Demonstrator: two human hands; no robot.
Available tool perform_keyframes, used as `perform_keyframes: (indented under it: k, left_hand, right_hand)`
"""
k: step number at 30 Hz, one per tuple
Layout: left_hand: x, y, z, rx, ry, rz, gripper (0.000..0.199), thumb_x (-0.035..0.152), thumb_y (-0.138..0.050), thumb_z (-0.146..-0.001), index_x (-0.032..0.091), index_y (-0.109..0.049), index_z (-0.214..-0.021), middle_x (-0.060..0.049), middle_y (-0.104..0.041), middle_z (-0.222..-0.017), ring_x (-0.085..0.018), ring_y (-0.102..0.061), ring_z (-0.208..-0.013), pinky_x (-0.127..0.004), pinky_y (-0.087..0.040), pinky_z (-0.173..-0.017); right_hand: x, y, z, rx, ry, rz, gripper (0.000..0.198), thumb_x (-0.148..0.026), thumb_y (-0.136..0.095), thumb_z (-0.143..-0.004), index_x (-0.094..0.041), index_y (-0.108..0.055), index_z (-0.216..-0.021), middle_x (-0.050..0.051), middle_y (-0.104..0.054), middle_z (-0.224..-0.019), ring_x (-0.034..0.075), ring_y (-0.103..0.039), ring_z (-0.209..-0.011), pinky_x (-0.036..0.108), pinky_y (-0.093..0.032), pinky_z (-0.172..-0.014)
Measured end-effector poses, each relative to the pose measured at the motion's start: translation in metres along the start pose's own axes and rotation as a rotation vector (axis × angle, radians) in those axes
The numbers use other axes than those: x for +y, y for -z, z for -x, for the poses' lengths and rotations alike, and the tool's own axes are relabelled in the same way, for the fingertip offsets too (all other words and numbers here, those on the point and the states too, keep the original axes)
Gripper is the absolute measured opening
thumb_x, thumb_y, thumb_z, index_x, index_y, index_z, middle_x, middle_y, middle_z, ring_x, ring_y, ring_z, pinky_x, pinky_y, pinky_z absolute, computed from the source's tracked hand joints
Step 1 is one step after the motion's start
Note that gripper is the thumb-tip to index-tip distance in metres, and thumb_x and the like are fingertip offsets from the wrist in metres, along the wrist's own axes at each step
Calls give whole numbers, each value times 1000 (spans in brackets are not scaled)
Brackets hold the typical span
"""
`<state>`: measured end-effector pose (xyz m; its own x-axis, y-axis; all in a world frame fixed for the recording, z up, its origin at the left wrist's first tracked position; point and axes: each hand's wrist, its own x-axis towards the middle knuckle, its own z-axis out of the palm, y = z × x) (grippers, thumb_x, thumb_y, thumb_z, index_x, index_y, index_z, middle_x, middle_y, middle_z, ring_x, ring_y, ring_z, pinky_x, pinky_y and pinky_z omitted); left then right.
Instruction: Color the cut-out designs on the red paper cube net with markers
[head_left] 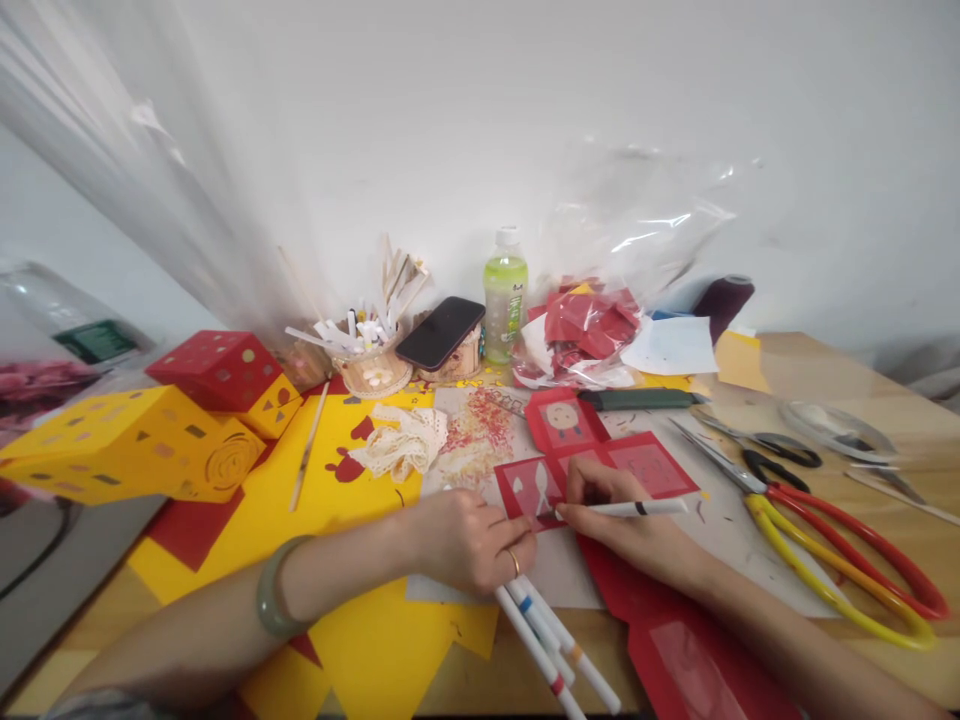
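Observation:
My right hand (611, 515) grips a white marker with a black band (652, 508), its dark tip at the red cut-out paper (517, 478). White shapes show on that paper's pale panel, and a small figure is drawn on the panel above it. Clustered under my left hand (480, 545) are several white markers (544, 640) with coloured bands; its fingers are curled round them beside the paper's lower left edge. The lower part of the red cut-out runs beneath my right forearm.
Large red-and-yellow-handled scissors (832, 550) lie at right, near black-handled scissors (772, 442) and a green cutter (637, 399). Behind stand a green drink bottle (506, 300), a phone (442, 332) and a bag of paper scraps (585, 325). Decorated paper boxes (127, 440) sit at left, lace (405, 440) nearer.

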<state>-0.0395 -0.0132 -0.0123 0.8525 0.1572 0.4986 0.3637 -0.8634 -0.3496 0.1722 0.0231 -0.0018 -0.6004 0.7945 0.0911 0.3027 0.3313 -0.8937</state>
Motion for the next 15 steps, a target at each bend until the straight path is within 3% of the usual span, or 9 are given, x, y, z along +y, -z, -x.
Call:
perform_keyframes:
  k: [6, 10, 15]
  left_hand:
    - [0, 0, -1, 9, 4, 2, 15, 17, -48, -83, 11, -62, -80, -6, -71, -85, -12, -60, -53, -21, -44, -37]
    - [-1, -1, 0, 1, 7, 15, 15, 18, -48, -83, 12, -61, -81, -6, -71, -85, -12, -61, -55, -22, -45, -38]
    - [-1, -1, 1, -9, 7, 17, 15, 17, -47, -83, 11, -61, -82, -8, -70, -88, -13, -61, -56, -23, -44, -37]
  right_hand:
    - [-1, 0, -1, 62, 7, 67, 19, -19, -52, -75, -20, -39, -61, -5, -42, -57, 10, -39, -54, 23, -30, -48]
    - [-1, -1, -1, 8, 6, 61, 19, -16, -53, -75, -20, -40, -61, -4, -43, -58, 11, -40, -55, 23, -32, -50]
    - [-2, 0, 2, 42, 13, 93, 20, -19, -51, -78, -21, -38, -62, -4, -42, -58, 11, -38, -55, 24, -31, -50]
